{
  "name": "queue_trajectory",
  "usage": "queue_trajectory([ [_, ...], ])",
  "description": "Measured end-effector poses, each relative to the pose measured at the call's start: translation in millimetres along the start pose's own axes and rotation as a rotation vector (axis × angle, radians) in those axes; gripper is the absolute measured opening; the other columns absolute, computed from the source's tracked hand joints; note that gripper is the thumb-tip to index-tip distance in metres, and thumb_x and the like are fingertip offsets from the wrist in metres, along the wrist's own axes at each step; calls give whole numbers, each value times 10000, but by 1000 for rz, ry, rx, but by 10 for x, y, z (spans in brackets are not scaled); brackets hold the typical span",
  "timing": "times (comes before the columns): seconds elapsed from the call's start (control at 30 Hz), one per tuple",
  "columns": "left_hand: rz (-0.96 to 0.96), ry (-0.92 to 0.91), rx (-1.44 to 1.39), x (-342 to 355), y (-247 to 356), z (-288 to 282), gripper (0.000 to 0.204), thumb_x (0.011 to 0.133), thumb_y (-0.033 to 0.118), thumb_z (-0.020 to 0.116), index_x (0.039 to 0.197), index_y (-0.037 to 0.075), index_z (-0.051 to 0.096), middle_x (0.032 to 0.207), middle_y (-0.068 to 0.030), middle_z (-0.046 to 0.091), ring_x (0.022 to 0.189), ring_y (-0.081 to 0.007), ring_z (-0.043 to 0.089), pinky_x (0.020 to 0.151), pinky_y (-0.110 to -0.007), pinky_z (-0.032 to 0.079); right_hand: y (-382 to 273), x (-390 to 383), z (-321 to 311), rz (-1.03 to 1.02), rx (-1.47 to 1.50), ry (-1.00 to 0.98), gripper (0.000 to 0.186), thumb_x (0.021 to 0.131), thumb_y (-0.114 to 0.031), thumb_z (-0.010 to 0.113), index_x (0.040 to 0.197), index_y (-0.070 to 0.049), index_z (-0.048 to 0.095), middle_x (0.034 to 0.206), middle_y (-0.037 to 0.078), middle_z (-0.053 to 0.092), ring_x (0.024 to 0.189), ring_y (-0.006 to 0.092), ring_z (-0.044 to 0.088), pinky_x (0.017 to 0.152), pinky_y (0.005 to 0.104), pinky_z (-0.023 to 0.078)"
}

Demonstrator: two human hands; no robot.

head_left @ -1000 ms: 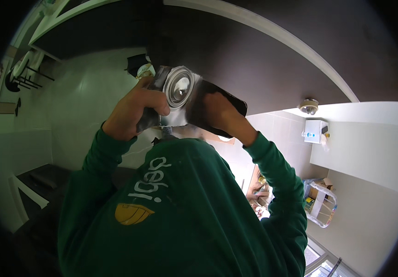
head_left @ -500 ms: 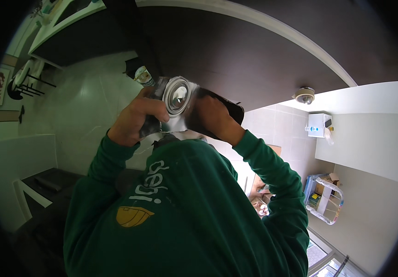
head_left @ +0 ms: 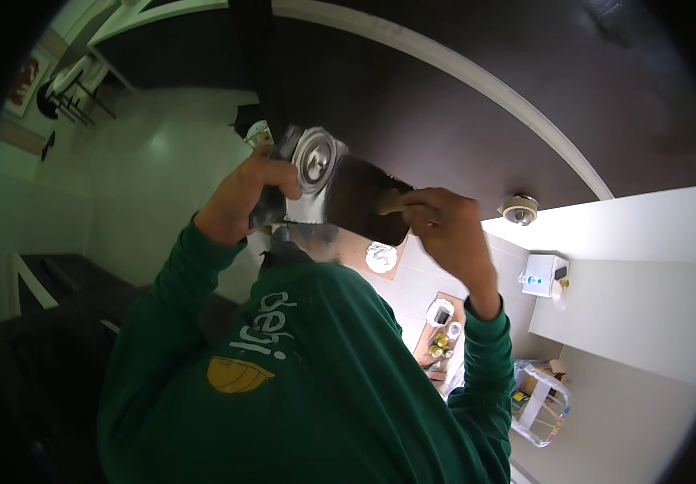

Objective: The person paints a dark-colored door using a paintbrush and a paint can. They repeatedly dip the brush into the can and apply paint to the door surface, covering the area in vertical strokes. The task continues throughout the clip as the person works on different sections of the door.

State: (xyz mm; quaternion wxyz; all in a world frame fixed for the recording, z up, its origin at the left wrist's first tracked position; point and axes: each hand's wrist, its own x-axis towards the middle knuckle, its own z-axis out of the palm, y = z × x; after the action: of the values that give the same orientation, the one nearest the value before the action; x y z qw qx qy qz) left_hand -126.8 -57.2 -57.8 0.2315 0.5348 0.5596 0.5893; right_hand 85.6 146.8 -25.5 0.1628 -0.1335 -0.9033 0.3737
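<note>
Clearly, the left hand (head_left: 239, 198) grips the round-lensed silver metal device (head_left: 307, 181) at twelve o'clock while the right hand (head_left: 445, 230) pinches its dark flat panel (head_left: 364, 206), whose thin edge-hold might slip.

white basket (head_left: 543, 403), perhaps jars (head_left: 441, 343) on board

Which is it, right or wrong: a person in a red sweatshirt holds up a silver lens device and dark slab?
Wrong: the head view shows a green sweatshirt, not red. The left hand and right hand do hold up the silver lens device and dark slab.
</note>
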Motion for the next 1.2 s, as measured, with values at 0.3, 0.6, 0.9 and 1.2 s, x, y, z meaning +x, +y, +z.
queue_trajectory([
  [0.3,-473,190,-483,83,473,-13,196,715,22,542,888,15,635,854,-52,634,780,-131,592,717,-268,498,247,-366,-286,332,305,102,201,876,-35,633,1050,60,664,824,135,710,675,153,686,604,256,513],
  [0.6,-300,332,-477,30,364,-39,102,752,70,527,777,34,619,821,-48,631,712,-148,596,682,-263,516,389,-476,-370,360,255,102,201,890,-44,622,1054,66,657,800,135,706,654,159,684,581,258,516],
  [0.9,-345,328,-487,105,413,-72,98,762,92,533,744,36,611,817,-52,633,727,-146,604,675,-264,520,411,-530,-541,378,212,130,183,888,-33,622,1040,63,660,792,138,703,643,159,681,579,258,517],
  [1.2,10,301,226,36,449,-165,60,808,117,588,802,58,598,903,-61,619,825,-155,597,755,-284,508,339,-396,-239,160,288,219,230,860,54,608,1090,49,621,864,126,707,741,172,699,641,260,542],
])
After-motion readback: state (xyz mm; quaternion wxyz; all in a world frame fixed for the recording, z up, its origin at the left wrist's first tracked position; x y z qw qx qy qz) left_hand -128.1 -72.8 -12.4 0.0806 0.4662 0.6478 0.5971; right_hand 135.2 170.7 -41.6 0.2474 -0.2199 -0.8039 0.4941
